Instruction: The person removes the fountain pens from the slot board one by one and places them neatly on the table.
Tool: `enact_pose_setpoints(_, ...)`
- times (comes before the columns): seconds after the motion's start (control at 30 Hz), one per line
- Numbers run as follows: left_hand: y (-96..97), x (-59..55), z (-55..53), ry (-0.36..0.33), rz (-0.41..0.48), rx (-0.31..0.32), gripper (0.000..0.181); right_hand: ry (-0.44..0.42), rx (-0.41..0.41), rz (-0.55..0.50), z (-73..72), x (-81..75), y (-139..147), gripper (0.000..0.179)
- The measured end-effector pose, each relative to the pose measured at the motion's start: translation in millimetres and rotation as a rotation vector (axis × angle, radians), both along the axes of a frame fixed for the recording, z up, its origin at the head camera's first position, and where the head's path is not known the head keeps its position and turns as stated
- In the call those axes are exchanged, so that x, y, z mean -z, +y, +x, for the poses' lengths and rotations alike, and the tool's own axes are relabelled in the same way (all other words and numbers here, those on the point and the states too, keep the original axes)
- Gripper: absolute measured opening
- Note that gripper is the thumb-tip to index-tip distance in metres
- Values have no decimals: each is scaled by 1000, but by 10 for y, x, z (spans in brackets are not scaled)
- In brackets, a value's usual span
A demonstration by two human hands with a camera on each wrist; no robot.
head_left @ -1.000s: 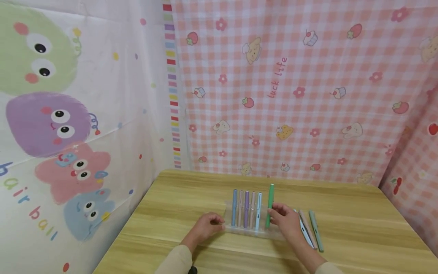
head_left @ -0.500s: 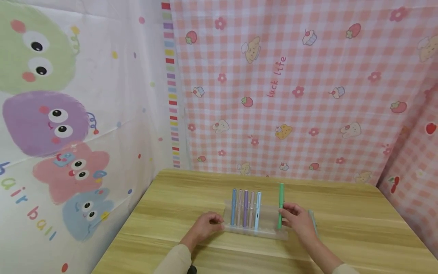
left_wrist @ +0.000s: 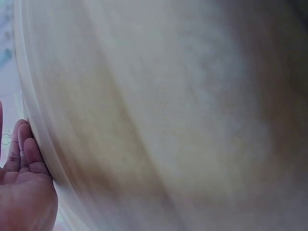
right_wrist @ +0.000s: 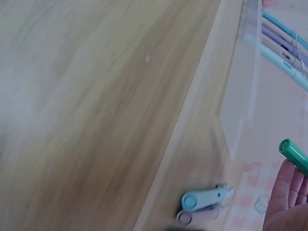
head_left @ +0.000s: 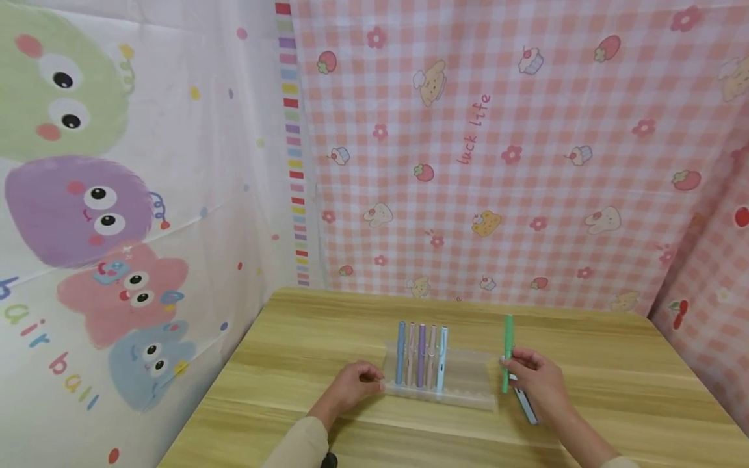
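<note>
My right hand (head_left: 541, 383) holds a green pen (head_left: 508, 338) upright between thumb and fingers, just beyond the right end of a clear pen rack (head_left: 468, 374). In the right wrist view the green pen's (right_wrist: 294, 155) round end sticks out past the fingertips. At the rack's left end, my left hand (head_left: 354, 385) pinches the front corner. Several pens lean side by side in the rack's left part: a blue pen (head_left: 400, 354), a purple pen (head_left: 420, 367), a light blue pen (head_left: 442, 364) and pinkish ones between them. The rack's right part is bare.
Below the right hand, a light blue pen (right_wrist: 207, 198) and a pinkish pen (right_wrist: 192, 216) lie on the wooden table (head_left: 281, 364). The hand partly hides them in the head view. A pink checked cloth (head_left: 526, 195) hangs behind the table.
My right hand has moved the upright green pen to the right, from in front of the rack to past its right end. The left hand has stayed at the rack's left corner.
</note>
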State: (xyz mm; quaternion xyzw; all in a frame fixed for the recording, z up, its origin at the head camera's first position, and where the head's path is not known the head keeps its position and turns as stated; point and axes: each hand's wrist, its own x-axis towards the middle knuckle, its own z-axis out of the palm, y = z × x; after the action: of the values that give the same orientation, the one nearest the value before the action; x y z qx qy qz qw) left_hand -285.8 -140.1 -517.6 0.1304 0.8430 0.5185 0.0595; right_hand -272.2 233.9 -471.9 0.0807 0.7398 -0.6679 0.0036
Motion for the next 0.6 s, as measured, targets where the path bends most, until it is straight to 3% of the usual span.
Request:
enact_pose_setpoints(0.13, 14, -12, -4, 0, -2, 3, 16, -7, 6, 49, 4, 16, 139, 51)
enact_pose_setpoints(0.6, 19, -3, 6, -1, -11, -5, 15, -13, 29, 7, 23, 163, 496, 54)
